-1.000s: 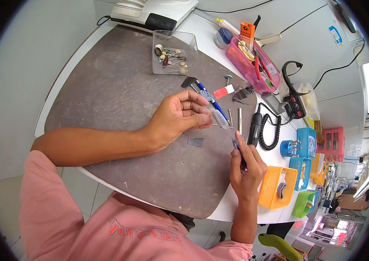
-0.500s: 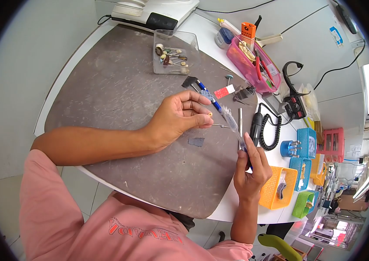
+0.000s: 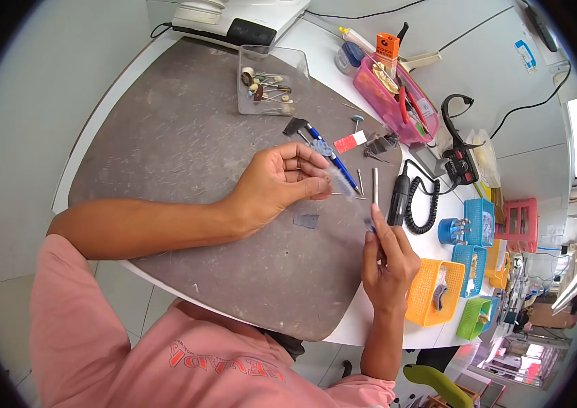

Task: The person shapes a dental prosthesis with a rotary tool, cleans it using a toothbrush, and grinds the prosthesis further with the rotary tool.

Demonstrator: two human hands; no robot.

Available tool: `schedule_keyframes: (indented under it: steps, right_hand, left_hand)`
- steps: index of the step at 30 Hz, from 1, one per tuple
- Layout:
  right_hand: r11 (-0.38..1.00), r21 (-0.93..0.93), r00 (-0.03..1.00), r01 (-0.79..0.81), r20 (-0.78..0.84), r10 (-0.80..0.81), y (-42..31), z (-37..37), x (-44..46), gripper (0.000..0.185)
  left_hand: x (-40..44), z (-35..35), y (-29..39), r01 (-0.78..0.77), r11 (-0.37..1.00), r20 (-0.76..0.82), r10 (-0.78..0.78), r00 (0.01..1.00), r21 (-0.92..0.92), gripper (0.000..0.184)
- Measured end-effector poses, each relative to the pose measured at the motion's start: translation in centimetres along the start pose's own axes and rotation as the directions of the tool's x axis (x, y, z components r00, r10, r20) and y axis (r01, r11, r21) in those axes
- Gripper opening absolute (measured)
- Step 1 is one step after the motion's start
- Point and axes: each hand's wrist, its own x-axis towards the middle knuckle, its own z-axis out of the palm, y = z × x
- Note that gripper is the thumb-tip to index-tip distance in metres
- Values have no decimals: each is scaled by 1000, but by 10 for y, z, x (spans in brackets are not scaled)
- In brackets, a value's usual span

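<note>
My left hand (image 3: 288,175) is closed, thumb against fingertips, around a small yellowish piece now mostly hidden behind bristles. In my right hand (image 3: 390,262) is a brush (image 3: 344,185) with pale bristles, smeared by motion, and a partly visible blue handle. Its bristle end reaches my left fingertips. Beyond them on the bench mat lies a blue pen (image 3: 347,174), beside a grey-blue disc-like piece (image 3: 322,147). Below my left hand is a flat dark grey scrap (image 3: 306,221). A thin metal rod (image 3: 375,185) lies just past my right fingertips.
A clear box (image 3: 242,102) of rotary bits stands at the far side. A pink basket (image 3: 377,88) holds tools. On the right are a black handpiece (image 3: 399,197) with coiled cord, a yellow basket (image 3: 419,309), blue baskets (image 3: 479,221) and a green basket (image 3: 467,326).
The brush has swung left and its bristles have come to my left fingertips, in front of the yellowish piece. My left hand has stayed in place.
</note>
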Motion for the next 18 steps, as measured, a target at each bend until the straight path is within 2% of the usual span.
schedule_keyframes:
  steps: [1,4,12,18]
  right_hand:
    - [999,11,995,41,-90,-40,1,1,0,45]
    - [999,31,989,13,-150,-8,2,0,0,44]
    - [999,23,991,23,-132,-20,4,0,1,43]
    - [999,18,992,32,-120,-30,3,0,1,45]
  left_hand:
    - [0,0,1,2,1000,-4,-2,1000,2,18]
    - [1,-1,0,-5,1000,7,5,1000,7,14]
    - [1,0,3,22,1000,21,-22,1000,-15,9]
    - [1,-1,3,33,999,19,-33,999,-4,13]
